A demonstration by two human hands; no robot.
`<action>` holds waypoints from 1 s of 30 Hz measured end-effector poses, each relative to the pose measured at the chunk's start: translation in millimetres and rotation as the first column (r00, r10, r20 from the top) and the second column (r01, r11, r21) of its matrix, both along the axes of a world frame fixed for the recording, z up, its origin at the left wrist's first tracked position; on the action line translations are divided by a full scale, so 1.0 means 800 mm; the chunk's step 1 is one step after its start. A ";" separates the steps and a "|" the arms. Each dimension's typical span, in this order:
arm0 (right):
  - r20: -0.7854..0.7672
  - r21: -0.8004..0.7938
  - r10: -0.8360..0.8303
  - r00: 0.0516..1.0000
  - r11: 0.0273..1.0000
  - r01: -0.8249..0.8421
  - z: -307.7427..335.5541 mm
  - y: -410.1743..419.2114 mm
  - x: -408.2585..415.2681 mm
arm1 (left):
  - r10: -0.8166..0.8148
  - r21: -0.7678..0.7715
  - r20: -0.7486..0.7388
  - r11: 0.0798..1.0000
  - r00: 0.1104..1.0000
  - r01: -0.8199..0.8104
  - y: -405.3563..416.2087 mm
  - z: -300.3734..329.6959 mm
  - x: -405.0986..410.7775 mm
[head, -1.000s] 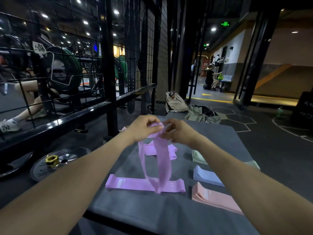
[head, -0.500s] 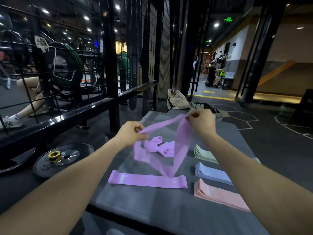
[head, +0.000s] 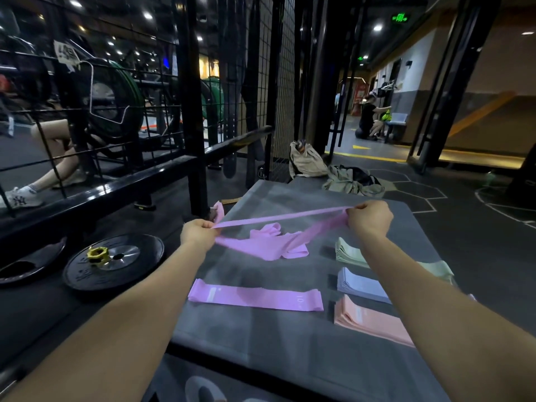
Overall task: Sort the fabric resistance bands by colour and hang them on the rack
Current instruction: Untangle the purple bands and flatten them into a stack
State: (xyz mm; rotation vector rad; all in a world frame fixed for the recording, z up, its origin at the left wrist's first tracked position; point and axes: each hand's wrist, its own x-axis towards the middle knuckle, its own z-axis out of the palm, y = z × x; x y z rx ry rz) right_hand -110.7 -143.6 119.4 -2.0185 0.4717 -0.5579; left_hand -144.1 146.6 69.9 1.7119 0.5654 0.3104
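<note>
This is a gym. A black steel rack (head: 191,111) with a wire grid stands at the left, and behind it hang green-rimmed weight plates (head: 116,103). On the dark rubber floor just left of the rack's foot lies a black weight plate (head: 113,265) with a yellow collar (head: 98,253) on it. Right of the rack a grey padded platform (head: 290,343) carries folded stretch bands (head: 368,317). Beyond the rack lie bags (head: 307,161), under a green exit sign (head: 400,17).
</note>
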 end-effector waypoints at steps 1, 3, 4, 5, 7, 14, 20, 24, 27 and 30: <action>-0.013 0.026 -0.008 1.000 1.000 0.008 -0.003 -0.001 0.000 | 0.008 -0.139 0.009 0.990 1.000 -0.007 -0.003 -0.002 0.001; -0.033 0.049 -0.017 0.999 0.999 0.019 -0.009 -0.002 0.000 | 0.030 -0.345 0.017 0.939 0.999 -0.022 -0.008 -0.009 0.006; -0.038 0.053 -0.024 0.999 0.998 0.026 -0.013 -0.003 0.001 | 0.039 -0.351 0.019 0.936 0.999 -0.030 -0.010 -0.011 0.007; -0.045 0.059 -0.029 0.999 0.998 0.032 -0.016 -0.003 0.001 | 0.045 -0.219 0.005 0.975 0.999 -0.043 -0.010 -0.015 0.011; -0.054 0.072 -0.035 0.998 0.997 0.039 -0.022 -0.003 0.002 | 0.073 0.266 -0.057 0.962 0.996 -0.056 -0.009 -0.013 0.011; -0.059 -0.027 0.059 0.996 0.998 -0.061 -0.040 0.005 0.000 | 0.050 0.600 -0.245 0.792 0.968 0.111 -0.009 -0.014 0.006; -0.024 -0.137 0.219 0.975 0.966 -0.220 -0.034 0.018 -0.007 | -0.205 0.390 -0.283 0.868 0.937 0.307 -0.017 -0.016 0.010; 0.039 -0.031 0.309 0.950 0.951 -0.308 -0.023 0.024 -0.007 | -0.364 0.438 -0.368 0.744 0.856 0.504 -0.031 -0.003 0.014; 0.068 0.026 0.389 0.919 0.920 -0.391 -0.012 0.038 -0.009 | -0.487 0.404 -0.149 0.764 0.860 0.503 -0.054 0.020 0.018; 0.082 0.071 0.456 0.886 0.884 -0.461 -0.003 0.053 -0.009 | -0.574 0.311 0.052 0.787 0.817 0.533 -0.083 0.048 0.015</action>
